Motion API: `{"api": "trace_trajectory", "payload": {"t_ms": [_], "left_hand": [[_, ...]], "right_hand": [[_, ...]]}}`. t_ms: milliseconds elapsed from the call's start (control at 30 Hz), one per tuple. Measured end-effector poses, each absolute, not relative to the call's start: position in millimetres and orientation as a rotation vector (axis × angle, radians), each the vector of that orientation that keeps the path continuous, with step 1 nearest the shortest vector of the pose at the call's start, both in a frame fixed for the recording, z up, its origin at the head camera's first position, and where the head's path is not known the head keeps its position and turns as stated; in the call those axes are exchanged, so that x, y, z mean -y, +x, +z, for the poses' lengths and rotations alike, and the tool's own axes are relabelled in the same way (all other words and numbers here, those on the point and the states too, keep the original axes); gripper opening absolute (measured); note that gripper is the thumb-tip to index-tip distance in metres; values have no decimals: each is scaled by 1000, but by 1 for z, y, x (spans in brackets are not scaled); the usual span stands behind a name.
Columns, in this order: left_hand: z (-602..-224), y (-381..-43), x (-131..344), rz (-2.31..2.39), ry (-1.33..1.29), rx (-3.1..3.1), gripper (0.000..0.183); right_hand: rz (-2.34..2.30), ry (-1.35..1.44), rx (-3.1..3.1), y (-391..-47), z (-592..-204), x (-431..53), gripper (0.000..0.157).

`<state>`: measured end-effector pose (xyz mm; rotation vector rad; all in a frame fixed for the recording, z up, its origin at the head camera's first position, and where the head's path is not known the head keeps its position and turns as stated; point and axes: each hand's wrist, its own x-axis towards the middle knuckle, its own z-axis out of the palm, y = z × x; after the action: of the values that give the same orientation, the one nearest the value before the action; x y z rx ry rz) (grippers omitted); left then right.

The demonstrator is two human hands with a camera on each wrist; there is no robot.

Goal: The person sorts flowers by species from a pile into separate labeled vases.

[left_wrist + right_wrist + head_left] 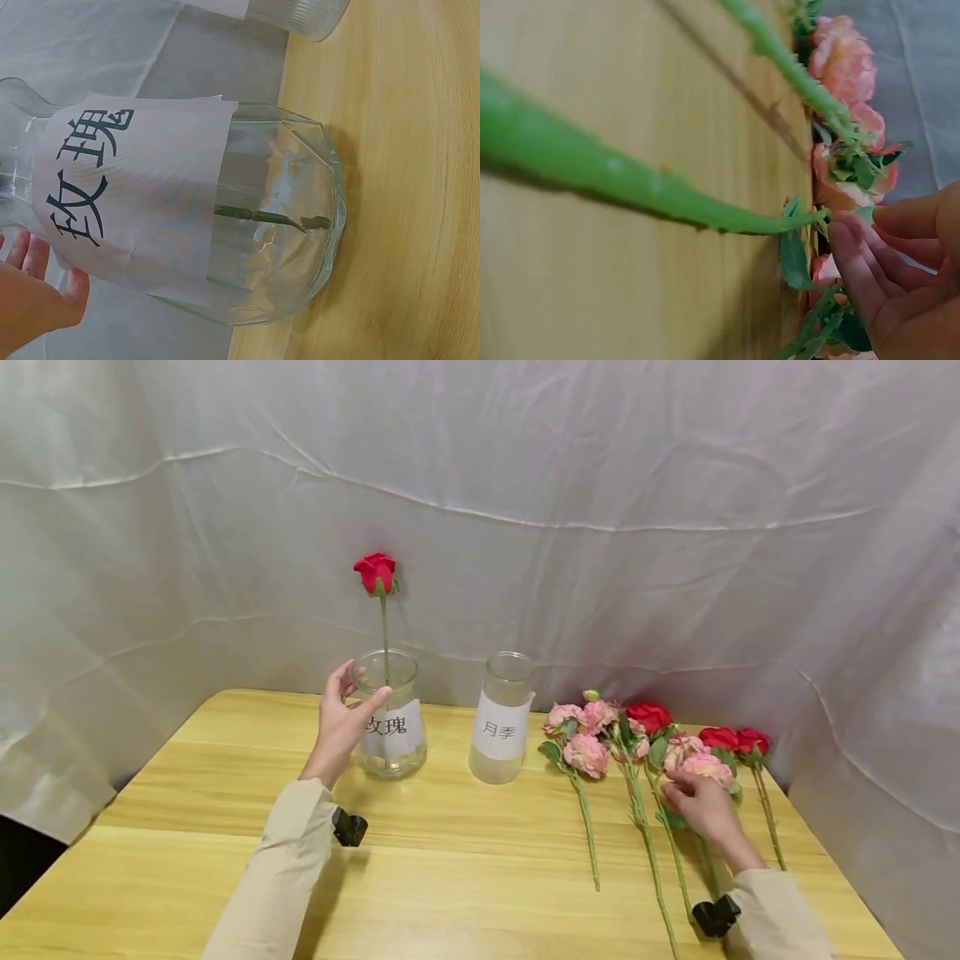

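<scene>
My left hand (341,718) holds the wide glass vase (393,766) at its neck, thumb in front and fingers behind. One red rose (375,573) stands upright in this vase; in the left wrist view its green stem (255,215) reaches close to the bottom. A white paper label (142,195) with black characters covers the vase's front. At the right, my right hand (705,814) pinches a pink flower (708,767) at the top of its stem, just below the bloom. Its thorny green stem (652,187) slants across the right wrist view.
A slim labelled glass vase (498,764) stands right of the wide one. Several pink blooms (585,755) and red roses (648,718), (752,741) lie on the wooden table (450,877), stems toward the front. Grey cloth (480,527) hangs behind.
</scene>
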<state>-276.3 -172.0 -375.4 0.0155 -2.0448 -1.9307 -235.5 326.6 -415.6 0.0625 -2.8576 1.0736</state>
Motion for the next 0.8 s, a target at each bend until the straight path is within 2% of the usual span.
{"api": "trace_trajectory", "payload": {"t_ms": [133,533,600,633,733,800], "left_hand": [[-375,-277,171,-1938,12,2037,81],[-376,-277,170,-1960,17,2017,81],[-376,-276,170,-1958,16,2022,81],[-376,-276,170,-1957,15,2022,81],[-376,-276,170,-1956,13,2020,81],[-376,-276,169,-1957,15,2020,80]], "right_hand": [[836,135,2862,-236,-417,-324,31],[710,103,2933,-247,-422,-320,24],[724,118,2943,-248,-422,-320,10],[734,129,2952,-249,-422,-320,11],[770,148,2975,-250,-423,-321,36],[785,158,2989,-250,-423,-320,43]]}}
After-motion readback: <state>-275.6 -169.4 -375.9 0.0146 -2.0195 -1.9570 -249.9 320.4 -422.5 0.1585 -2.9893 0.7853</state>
